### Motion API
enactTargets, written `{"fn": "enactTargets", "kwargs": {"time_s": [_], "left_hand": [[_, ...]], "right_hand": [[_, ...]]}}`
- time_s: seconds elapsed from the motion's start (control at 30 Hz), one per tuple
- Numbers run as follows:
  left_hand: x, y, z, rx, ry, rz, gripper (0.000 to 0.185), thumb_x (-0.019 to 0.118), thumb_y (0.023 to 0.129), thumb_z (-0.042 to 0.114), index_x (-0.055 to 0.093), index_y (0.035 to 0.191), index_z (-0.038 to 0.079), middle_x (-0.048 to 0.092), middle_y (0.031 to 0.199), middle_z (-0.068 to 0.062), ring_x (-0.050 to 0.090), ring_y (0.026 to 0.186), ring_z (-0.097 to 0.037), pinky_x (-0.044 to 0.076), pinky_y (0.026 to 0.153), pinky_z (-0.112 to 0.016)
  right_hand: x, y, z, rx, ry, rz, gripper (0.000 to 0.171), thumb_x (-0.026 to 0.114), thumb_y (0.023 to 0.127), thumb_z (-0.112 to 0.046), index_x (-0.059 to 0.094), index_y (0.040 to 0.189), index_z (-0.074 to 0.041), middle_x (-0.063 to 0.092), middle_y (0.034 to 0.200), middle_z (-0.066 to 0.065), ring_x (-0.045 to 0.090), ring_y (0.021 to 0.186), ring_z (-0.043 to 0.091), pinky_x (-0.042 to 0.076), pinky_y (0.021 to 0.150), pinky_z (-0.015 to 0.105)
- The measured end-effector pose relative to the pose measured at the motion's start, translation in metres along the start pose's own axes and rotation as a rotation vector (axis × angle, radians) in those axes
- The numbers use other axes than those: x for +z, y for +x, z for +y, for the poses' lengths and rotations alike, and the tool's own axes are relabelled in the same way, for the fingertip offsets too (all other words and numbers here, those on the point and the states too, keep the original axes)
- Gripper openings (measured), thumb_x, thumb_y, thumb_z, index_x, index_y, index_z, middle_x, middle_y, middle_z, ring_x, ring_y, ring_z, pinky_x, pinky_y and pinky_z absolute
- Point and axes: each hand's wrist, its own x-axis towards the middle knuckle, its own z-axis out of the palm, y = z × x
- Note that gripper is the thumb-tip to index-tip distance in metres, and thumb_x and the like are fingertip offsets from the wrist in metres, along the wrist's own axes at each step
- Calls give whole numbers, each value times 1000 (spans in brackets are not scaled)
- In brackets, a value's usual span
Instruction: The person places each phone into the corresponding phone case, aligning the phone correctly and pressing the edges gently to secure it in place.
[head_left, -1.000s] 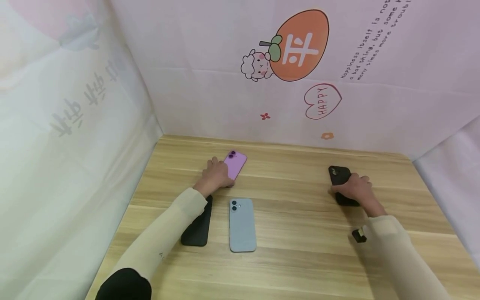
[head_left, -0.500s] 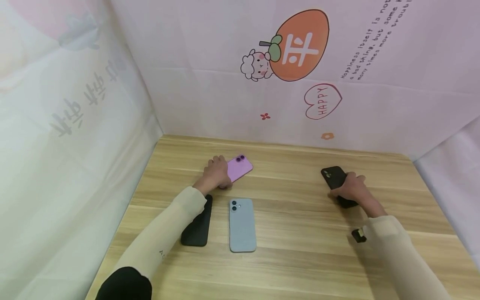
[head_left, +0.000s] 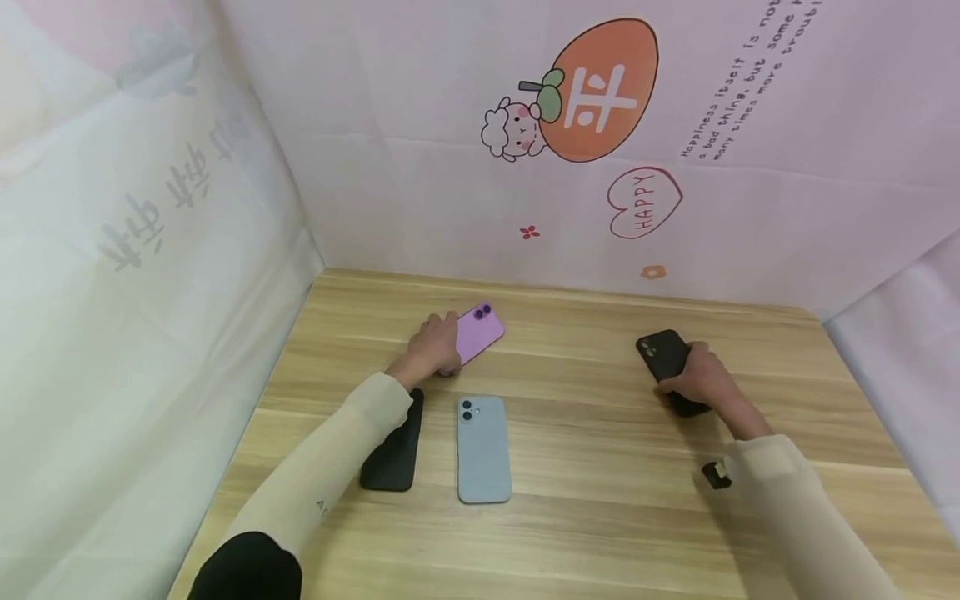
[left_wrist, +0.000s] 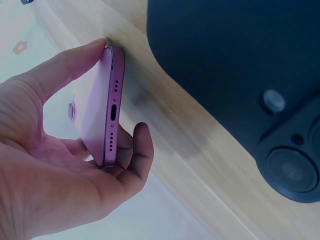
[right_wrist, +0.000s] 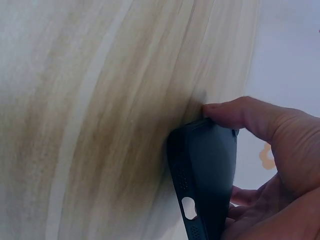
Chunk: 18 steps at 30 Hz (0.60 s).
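My left hand (head_left: 435, 346) grips a purple phone (head_left: 482, 332) by its lower end, back and cameras facing up. In the left wrist view the thumb and curled fingers clasp the phone's (left_wrist: 100, 105) two long edges, its charging port facing the camera. Over on the right, my right hand (head_left: 703, 375) holds a black phone case (head_left: 666, 357) by its sides. The right wrist view shows the case (right_wrist: 212, 160) tilted, thumb (right_wrist: 245, 112) on one edge, a light oval cutout in its end. A black phone (head_left: 393, 454) lies partly under the left sleeve; a light blue phone (head_left: 483, 450) lies beside it.
The wooden table (head_left: 585, 517) ends at a printed white cloth (head_left: 405, 167) hanging along the back, with more cloth at both sides. A small black object (head_left: 717, 475) shows at the right cuff. A dark rounded shape (head_left: 247, 567) covers part of the left sleeve.
The purple phone has turned clockwise, its camera end swinging right. The black case has turned the other way, its camera end shifting left. The two other phones stay put.
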Motion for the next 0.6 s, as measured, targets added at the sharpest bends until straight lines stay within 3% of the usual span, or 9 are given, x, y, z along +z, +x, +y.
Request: {"fn": "enactTargets", "kwargs": {"time_s": [0.33,0.6], "left_hand": [[4,1,-1,56,-69,14,72,92,81,10,52,138,-6,59,122,-20,61,101,-32,58,88,-44],[7,1,2,90,-83,2,59,80,91,8,48,140,-4,67,115,-21,66,97,-33,60,82,-45]], "right_hand": [[1,-7,-7,-69,-48,74,104,88,82,-22,24,142,32,47,122,53,56,105,57,52,89,65],[1,-9,-6,-69,-40,99,104,88,83,-23,23,145,29,47,124,53,56,105,57,51,87,65]]}}
